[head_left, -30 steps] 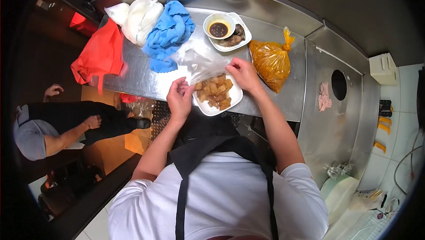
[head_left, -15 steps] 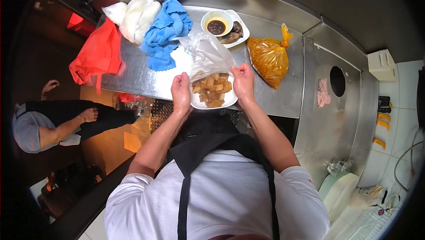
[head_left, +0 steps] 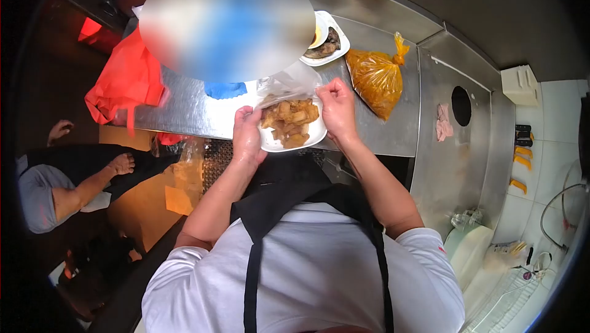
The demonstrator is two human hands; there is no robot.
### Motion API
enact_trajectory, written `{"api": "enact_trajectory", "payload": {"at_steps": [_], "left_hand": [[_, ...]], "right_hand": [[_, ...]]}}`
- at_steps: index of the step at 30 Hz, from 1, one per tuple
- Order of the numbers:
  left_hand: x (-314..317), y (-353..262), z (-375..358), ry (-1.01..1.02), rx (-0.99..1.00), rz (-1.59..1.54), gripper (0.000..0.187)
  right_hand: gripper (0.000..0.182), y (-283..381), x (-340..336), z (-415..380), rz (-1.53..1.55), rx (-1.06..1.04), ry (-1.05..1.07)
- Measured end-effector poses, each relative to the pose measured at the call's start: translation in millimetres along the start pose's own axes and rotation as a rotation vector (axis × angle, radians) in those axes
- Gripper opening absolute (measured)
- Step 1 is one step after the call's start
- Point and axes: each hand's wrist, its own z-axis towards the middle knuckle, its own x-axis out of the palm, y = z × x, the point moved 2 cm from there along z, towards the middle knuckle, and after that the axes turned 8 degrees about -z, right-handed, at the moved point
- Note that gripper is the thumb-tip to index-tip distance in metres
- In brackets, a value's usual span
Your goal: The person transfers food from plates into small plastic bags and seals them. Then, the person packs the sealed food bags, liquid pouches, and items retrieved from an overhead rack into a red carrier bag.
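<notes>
A white dish (head_left: 316, 134) full of brown food chunks (head_left: 289, 119) is at the counter's front edge, close to my body. My left hand (head_left: 247, 136) grips the dish's left side, thumb on top and fingers mostly hidden underneath. A thin translucent plastic bag (head_left: 287, 85) lies over the far part of the dish. Its right edge is pinched in my right hand (head_left: 338, 109), whose wrist is beside the dish's right rim. Beyond the bag, a second white plate (head_left: 339, 50) carries dark food, with a partly hidden bowl of sauce (head_left: 320, 32) on it.
A tied bag of orange-brown liquid (head_left: 378, 81) lies right on the steel counter (head_left: 190, 101). Left are a red bag (head_left: 126, 81) and a blue cloth (head_left: 225, 90), mostly covered by a blurred oval. A pink cloth (head_left: 443, 123) lies near a round hole. Another person (head_left: 74, 179) stands left.
The plastic bag sits lower and flatter over the dish, and my right hand has risen slightly with its edge. The view has shifted a little. A blurred patch now hides the upper left.
</notes>
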Motion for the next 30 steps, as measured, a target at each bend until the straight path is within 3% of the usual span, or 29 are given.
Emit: {"api": "enact_trajectory", "payload": {"at_steps": [3,8,15,24,29,30], "left_hand": [[10,-14,-5,0.002,0.052,0.047,0.013],[9,-17,-4,-0.022,-0.046,0.067,0.014],[20,-23,-11,-0.085,-0.144,-0.062,0.025],[38,-22,-16,-0.119,-0.201,-0.133,0.028],[17,-11,-17,-0.05,-0.224,-0.083,0.015],[33,-21,-26,-0.023,-0.131,-0.169,0.012]], "right_hand": [[0.018,-6,3,-5,-0.156,-0.015,-0.067],[0.019,-1,1,-6,-0.522,-0.065,-0.069],[0.02,18,-10,19,-0.685,-0.031,0.181],[0.015,39,-10,35,-0.911,-0.007,0.336],[0.016,40,-5,18,-0.968,-0.181,0.25],[0.015,39,-3,26,-0.971,-0.221,0.221]]}}
